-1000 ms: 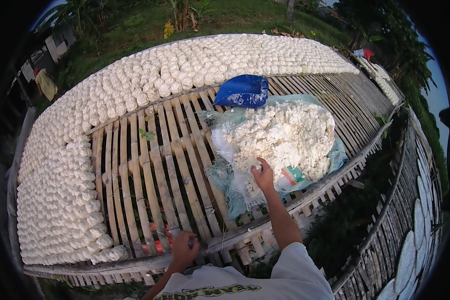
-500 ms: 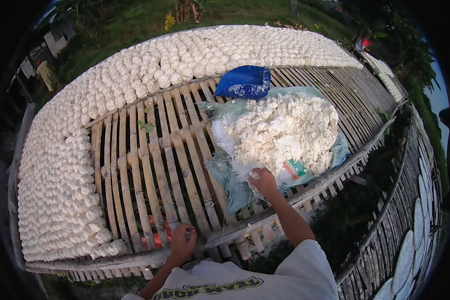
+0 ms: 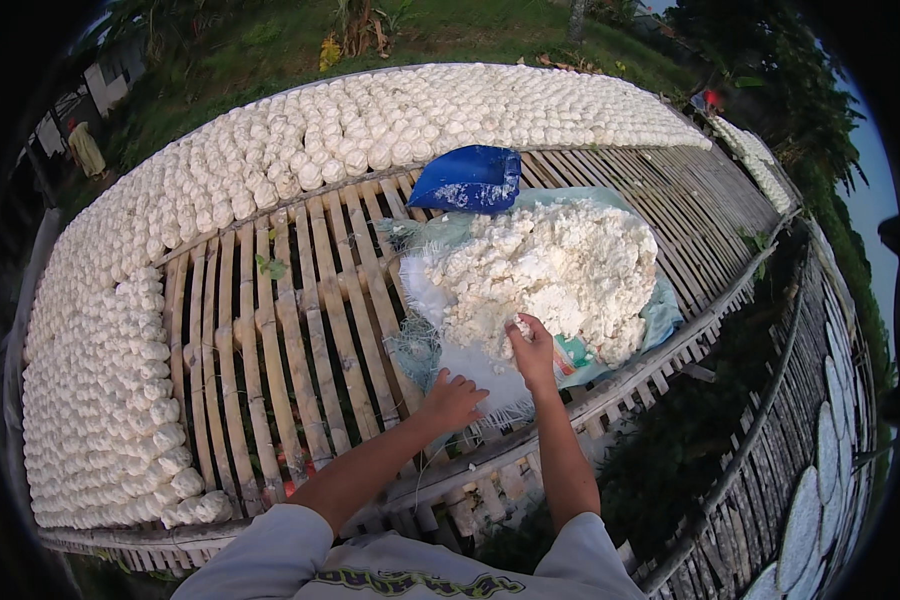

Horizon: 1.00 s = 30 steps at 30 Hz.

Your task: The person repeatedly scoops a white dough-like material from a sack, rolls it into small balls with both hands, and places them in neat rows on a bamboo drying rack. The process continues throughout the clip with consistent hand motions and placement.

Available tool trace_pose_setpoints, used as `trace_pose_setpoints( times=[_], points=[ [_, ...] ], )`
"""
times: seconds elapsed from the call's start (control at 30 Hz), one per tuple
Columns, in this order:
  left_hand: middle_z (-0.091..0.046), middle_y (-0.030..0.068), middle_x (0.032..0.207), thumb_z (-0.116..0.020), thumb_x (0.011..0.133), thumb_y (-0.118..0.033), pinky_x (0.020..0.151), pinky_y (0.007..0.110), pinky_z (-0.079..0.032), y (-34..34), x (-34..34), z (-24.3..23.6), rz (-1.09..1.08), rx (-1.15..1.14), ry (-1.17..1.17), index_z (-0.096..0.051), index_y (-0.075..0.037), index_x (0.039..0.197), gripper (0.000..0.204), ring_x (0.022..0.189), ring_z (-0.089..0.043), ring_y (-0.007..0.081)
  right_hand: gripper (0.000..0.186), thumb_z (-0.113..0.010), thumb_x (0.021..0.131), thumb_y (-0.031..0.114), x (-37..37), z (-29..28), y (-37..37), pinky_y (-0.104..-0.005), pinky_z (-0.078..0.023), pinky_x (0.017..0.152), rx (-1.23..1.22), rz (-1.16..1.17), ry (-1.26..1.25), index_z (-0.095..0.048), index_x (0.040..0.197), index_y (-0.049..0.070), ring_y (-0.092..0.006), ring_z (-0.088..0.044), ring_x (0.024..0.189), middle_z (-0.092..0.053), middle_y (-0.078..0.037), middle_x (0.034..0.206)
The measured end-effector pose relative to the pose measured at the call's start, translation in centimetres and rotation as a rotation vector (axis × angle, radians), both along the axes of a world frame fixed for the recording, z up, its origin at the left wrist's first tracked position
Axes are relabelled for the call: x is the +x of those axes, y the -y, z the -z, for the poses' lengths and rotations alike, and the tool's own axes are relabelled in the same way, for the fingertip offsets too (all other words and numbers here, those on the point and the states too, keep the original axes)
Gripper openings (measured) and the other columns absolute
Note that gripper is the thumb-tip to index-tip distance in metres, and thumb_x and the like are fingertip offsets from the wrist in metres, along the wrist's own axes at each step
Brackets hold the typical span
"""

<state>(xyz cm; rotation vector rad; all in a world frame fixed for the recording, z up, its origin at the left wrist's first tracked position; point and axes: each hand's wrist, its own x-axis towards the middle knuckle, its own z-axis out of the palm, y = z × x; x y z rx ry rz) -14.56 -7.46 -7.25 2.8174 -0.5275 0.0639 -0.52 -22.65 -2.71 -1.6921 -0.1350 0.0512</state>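
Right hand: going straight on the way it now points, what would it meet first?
The right hand, pinching a small white lump, would likely meet the crumbly white heap first; any gap left between them is unclear from this view.

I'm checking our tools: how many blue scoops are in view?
1: the blue scoop lies just beyond the crumbly white heap, on the near side of the rows of white clumps. Others could be hidden.
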Motion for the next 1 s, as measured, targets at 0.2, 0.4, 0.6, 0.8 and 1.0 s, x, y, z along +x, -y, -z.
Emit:
trace_pose_setpoints(
  times=[0.2,0.4,0.6,0.8,1.0],
  points=[
    [-0.067,0.0016,0.108,-0.070,0.093,-0.024,0.104,0.044,-0.041,-0.3,-2.8,4.0,0.001,-0.052,0.019,-0.075,-0.018,0.097,0.009,0.113,-0.063,0.0219,0.044,-0.072,0.092,0.032,0.6,3.3,-2.0,-0.0513,-0.046,0.111,-1.124,-0.290,0.369,-0.071,0.128,0.008,-0.0339,-0.055,0.136,-0.061,-0.013,0.144],
    [-0.069,0.0029,0.109,-0.071,0.094,-0.022,0.101,0.046,-0.046,-0.7,-3.0,4.9,-0.011,-0.261,0.026,-0.076,-0.014,0.098,0.010,0.108,-0.065,0.0256,0.051,-0.068,0.093,0.021,1.6,10.3,-8.7,-0.0549,-0.046,0.110,-1.046,-0.414,0.731,-0.061,0.143,0.015,-0.0349,-0.052,0.139,-0.058,-0.016,0.145],
    [-0.072,0.0060,0.107,-0.073,0.091,-0.018,0.091,0.047,-0.052,-1.1,-2.7,4.9,0.000,-0.342,0.002,-0.077,-0.012,0.096,0.008,0.099,-0.068,0.0301,0.047,-0.068,0.085,0.015,5.0,9.3,-6.7,-0.0486,-0.059,0.091,-0.840,-0.520,0.430,-0.065,0.132,0.012,-0.0383,-0.067,0.111,-0.066,-0.016,0.115],
    [-0.071,0.0065,0.101,-0.073,0.090,-0.018,0.097,0.047,-0.050,-0.8,-2.7,4.8,-0.044,-0.404,-0.083,-0.077,-0.009,0.092,0.010,0.102,-0.068,0.0283,0.049,-0.066,0.088,0.026,2.8,7.4,-2.5,-0.0558,-0.055,0.098,-0.979,-0.460,0.497,-0.066,0.134,0.009,-0.0377,-0.059,0.125,-0.063,-0.015,0.126],
    [-0.070,0.0073,0.103,-0.075,0.088,-0.017,0.088,0.046,-0.052,-0.9,-2.3,5.2,0.008,-0.373,-0.020,-0.077,-0.010,0.094,0.009,0.093,-0.068,0.0303,0.065,-0.070,0.093,0.055,-2.3,8.3,-3.5,-0.0679,-0.046,0.099,-1.225,-0.289,0.428,-0.057,0.137,0.009,-0.0320,-0.057,0.125,-0.060,-0.011,0.134]
  ],
)
